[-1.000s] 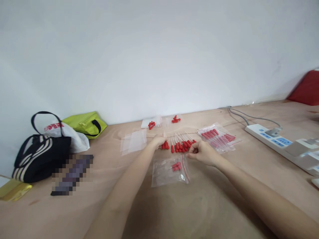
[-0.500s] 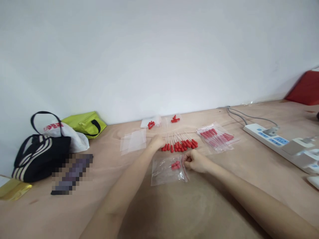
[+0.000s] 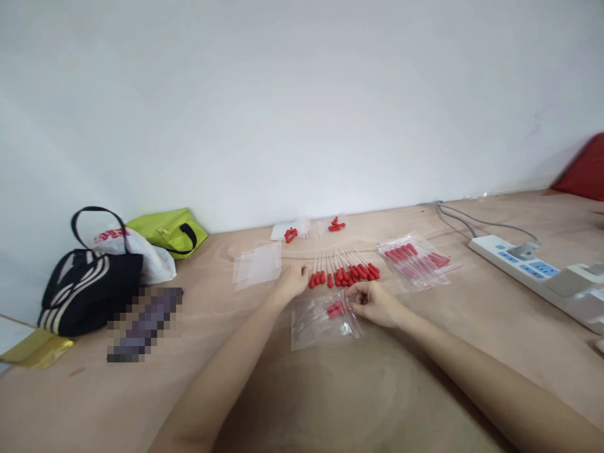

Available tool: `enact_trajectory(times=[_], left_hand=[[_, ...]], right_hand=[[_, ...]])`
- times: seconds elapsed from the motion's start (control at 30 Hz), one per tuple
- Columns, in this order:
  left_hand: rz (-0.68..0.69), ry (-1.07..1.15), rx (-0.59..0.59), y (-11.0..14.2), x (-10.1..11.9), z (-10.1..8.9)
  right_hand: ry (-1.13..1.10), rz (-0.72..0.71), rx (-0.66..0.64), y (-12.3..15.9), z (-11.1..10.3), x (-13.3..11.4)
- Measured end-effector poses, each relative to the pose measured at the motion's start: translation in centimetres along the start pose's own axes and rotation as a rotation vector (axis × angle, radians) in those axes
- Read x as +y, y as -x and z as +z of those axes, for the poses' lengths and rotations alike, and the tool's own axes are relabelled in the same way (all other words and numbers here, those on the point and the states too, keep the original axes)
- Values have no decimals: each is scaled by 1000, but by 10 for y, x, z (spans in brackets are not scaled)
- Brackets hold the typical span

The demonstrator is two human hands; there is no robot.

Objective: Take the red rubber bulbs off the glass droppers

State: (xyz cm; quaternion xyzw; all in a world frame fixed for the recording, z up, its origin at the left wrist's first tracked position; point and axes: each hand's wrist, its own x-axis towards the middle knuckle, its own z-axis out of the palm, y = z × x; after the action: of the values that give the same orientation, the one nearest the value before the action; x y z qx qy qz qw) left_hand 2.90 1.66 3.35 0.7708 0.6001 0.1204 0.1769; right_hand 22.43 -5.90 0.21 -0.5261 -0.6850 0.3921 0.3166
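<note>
A clear zip bag [image 3: 311,326] lies flat on the table with a few small red rubber pieces [image 3: 335,309] inside. My right hand [image 3: 375,303] pinches its open edge on the right side. My left hand [image 3: 293,283] is just above the bag's upper left, its fingers curled together; whatever they hold, if anything, is hidden. Beside these fingers, a fanned row of droppers with red rubber bulbs [image 3: 344,277] points its thin clear tubes toward the wall.
Filled zip bags [image 3: 415,259] lie right of the droppers, flat bags [image 3: 257,264] to the left. Loose red bulbs [image 3: 291,234] sit near the wall. A power strip [image 3: 514,258] stands at right; a black bag [image 3: 92,292] and a green bag [image 3: 165,231] at left.
My left hand has drawn back slightly from the left end of the dropper row, toward me. My right hand stays at the bag's edge. The whole view has shifted a little.
</note>
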Motion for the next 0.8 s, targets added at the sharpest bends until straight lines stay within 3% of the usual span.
enact_trajectory(times=[0.07,0.1,0.17,0.23,0.37,0.57,0.8], left_hand=[[88,3,81,26,-1,3],[213,11,122,40,-2,5],[418,46,68,67,-5,12],[499,49,-6,85,-9,17],[547,13,-126,96,-14,21],[543,11,-157,93,-13,19],[528,-59,-208,96,-10,15]], right_hand=[[-59,6,-4,0,1,3],[-82,0,-13,0,2,4],[-110,-24,-52,0,3,3],[-104,-56,-100,2,3,-1],[31,-167,-75,5,5,-9],[166,-193,-1,4,11,-9],[-56,-59,-136,6,11,-9]])
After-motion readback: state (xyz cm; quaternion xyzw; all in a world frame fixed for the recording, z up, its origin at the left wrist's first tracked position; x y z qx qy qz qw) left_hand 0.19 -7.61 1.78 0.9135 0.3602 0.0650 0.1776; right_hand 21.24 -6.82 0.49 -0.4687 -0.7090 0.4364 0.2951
